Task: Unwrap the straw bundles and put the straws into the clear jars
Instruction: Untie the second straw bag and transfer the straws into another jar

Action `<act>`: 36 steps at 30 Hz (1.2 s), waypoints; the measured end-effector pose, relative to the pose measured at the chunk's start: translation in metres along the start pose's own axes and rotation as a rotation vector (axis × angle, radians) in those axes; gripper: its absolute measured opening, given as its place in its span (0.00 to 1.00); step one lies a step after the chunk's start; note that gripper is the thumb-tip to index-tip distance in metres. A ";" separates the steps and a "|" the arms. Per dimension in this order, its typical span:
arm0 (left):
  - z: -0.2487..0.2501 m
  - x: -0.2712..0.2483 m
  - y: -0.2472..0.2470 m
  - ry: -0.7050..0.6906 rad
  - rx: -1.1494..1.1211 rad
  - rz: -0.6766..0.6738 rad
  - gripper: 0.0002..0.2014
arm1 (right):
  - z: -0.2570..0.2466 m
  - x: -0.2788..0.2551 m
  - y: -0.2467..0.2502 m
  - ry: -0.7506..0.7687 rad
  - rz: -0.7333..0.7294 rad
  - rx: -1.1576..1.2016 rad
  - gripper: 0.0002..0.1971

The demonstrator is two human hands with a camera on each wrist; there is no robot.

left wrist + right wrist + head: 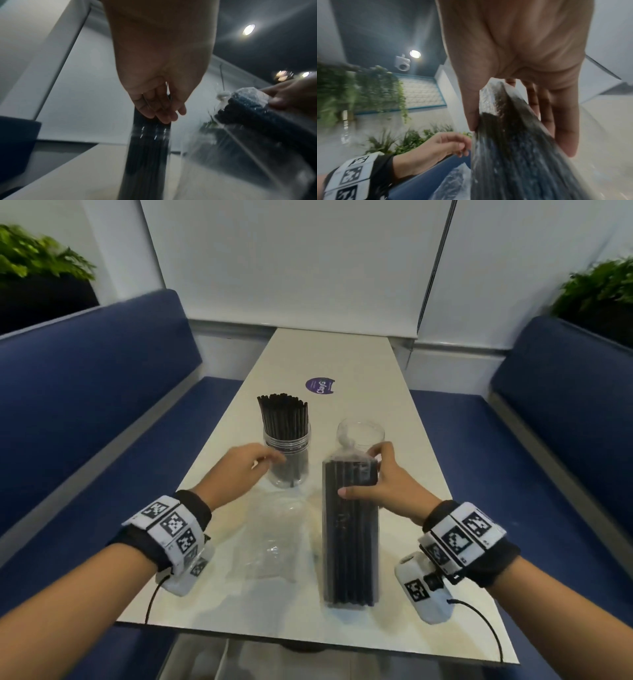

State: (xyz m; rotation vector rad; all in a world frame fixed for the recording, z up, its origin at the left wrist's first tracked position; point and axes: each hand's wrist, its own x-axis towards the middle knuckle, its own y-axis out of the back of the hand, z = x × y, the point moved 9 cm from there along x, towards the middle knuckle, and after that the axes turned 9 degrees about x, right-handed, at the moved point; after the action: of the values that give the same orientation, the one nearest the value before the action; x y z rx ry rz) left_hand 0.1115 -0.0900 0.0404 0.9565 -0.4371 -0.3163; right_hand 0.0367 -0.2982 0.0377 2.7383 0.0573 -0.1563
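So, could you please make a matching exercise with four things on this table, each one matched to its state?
Things:
1. left clear plastic jar
2. right clear plastic jar
3. wrapped bundle of black straws
4. loose clear plastic wrapper

States:
a. gripped by the right hand
b. lying flat, no straws in it
c. filled with upright black straws
d. standing with no straws

Pairs: 1-c, 2-d, 3-a, 4-b

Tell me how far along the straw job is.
About halfway. Done: the left jar holds loose straws, and an empty wrapper lies on the table. In hand: the right hand grips a wrapped bundle. Left: unwrapping it and filling the empty right jar.
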 end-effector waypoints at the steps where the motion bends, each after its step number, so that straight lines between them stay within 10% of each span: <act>1: 0.012 0.000 0.013 -0.003 -0.067 0.069 0.12 | -0.012 -0.006 0.003 0.053 0.013 -0.048 0.33; 5: 0.072 -0.005 0.036 -0.065 -0.301 0.200 0.11 | -0.033 -0.020 0.010 0.173 0.083 -0.200 0.34; 11: 0.128 -0.004 0.005 -0.139 -0.359 0.017 0.19 | -0.018 -0.035 0.012 0.158 0.127 -0.193 0.33; 36: 0.130 -0.003 -0.013 -0.095 -0.604 -0.012 0.12 | -0.063 -0.033 0.038 0.356 0.176 -0.326 0.07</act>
State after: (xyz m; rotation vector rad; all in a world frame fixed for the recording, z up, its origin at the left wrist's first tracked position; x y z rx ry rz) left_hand 0.0447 -0.1885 0.0939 0.3554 -0.3888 -0.4727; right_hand 0.0123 -0.3093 0.1135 2.3988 -0.0553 0.3587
